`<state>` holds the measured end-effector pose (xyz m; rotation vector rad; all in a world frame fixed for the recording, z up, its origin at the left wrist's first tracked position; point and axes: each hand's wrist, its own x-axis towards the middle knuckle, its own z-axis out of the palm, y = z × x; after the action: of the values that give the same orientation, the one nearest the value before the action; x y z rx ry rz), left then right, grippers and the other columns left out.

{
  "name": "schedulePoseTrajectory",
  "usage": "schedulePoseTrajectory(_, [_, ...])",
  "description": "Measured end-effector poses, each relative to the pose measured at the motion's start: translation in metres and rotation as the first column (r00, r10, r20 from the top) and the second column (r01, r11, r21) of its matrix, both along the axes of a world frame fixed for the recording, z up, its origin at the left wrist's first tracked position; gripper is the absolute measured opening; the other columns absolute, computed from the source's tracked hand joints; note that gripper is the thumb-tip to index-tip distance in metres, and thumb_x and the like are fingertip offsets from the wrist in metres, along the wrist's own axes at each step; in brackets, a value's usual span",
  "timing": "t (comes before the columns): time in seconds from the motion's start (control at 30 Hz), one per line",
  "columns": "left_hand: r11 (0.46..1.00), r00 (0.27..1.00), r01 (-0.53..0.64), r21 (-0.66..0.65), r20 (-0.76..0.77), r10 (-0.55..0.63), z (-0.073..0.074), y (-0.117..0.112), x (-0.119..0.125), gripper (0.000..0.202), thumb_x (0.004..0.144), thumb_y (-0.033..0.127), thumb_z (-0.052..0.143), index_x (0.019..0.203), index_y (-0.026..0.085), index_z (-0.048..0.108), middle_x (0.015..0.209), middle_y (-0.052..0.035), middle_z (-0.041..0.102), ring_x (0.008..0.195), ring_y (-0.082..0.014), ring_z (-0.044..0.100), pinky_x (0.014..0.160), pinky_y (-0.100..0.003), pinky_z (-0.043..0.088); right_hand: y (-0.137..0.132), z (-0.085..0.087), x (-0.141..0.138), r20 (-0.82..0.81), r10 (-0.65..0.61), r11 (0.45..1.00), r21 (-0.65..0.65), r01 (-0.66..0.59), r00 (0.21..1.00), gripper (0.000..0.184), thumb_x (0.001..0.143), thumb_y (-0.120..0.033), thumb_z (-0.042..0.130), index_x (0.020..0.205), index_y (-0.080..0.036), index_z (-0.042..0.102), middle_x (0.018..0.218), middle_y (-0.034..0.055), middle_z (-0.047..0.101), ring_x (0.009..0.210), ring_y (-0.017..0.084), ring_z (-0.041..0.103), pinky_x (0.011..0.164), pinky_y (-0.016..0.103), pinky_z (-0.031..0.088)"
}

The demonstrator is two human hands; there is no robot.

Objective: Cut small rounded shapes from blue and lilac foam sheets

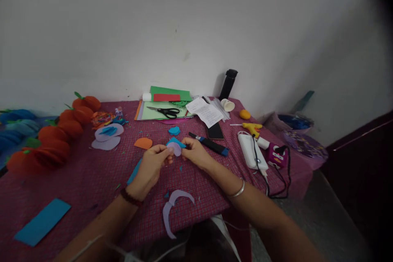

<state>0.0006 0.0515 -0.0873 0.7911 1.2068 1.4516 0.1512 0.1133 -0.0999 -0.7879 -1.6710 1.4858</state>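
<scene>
Pinching a lilac disc (pixel 175 149) between both sets of fingertips, we hold it just above the table (pixel 76 180), left hand (pixel 151 168) and right hand (pixel 194 153) closed on its opposite edges. A blue scrap (pixel 175 142) sits touching behind it; a lilac offcut (pixel 172 208) lies nearer us, scissors (pixel 166 111) well beyond.

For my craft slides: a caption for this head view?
Both hands pinch a small lilac paper piece above a maroon tablecloth.
</scene>
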Motion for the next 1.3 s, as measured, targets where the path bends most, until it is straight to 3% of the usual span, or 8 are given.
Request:
schedulePoseTrajectory(0.63, [0.994,0.996,0.084,-0.069,-0.015,-0.085,0.007,0.000,-0.005,0.029,0.050,0.030,0.083,0.057,0.014,0.060,0.053,0.0018,0.063,0.043,-0.0074,0.052,0.043,-0.019,0.044,0.000,-0.001,0.001,0.018,0.057,0.998,-0.022,-0.057,0.998,0.009,0.069,-0.017,0.062,0.068,-0.018,0.053,0.047,-0.0089,0.052,0.043,0.007,0.045,0.045,0.019,0.033])
schedulePoseTrajectory(0.93, [0.987,0.989,0.118,-0.105,-0.075,-0.126,0.004,-0.001,-0.010,0.030,0.061,0.036,0.079,0.059,0.015,0.058,0.051,0.0020,0.059,0.041,-0.0068,0.048,0.038,-0.018,0.034,0.001,-0.001,0.000,-0.032,0.112,0.976,-0.183,-0.116,0.993,0.016,0.069,-0.024,0.067,0.069,-0.018,0.052,0.050,-0.0082,0.055,0.041,0.007,0.050,0.043,0.018,0.042])
schedulePoseTrajectory(1.13, [0.993,0.983,0.092,-0.074,-0.155,-0.102,-0.002,-0.001,-0.004,0.031,0.067,0.037,0.074,0.057,0.016,0.054,0.049,0.0054,0.053,0.040,-0.0052,0.042,0.038,-0.018,0.028,0.001,-0.002,0.001,-0.156,0.141,0.908,-0.373,-0.191,0.978,0.024,0.065,-0.025,0.074,0.072,-0.016,0.054,0.056,-0.0069,0.059,0.042,0.006,0.050,0.044,0.019,0.048])
schedulePoseTrajectory(1.3, [0.999,0.978,0.047,-0.003,-0.204,-0.047,-0.004,-0.003,0.003,0.029,0.071,0.037,0.070,0.058,0.018,0.051,0.050,0.0071,0.049,0.041,-0.0056,0.039,0.040,-0.019,0.027,0.000,-0.001,0.001,-0.186,0.141,0.875,-0.436,-0.210,0.972,0.026,0.065,-0.024,0.078,0.074,-0.016,0.055,0.056,-0.0062,0.061,0.042,0.005,0.051,0.044,0.018,0.049])
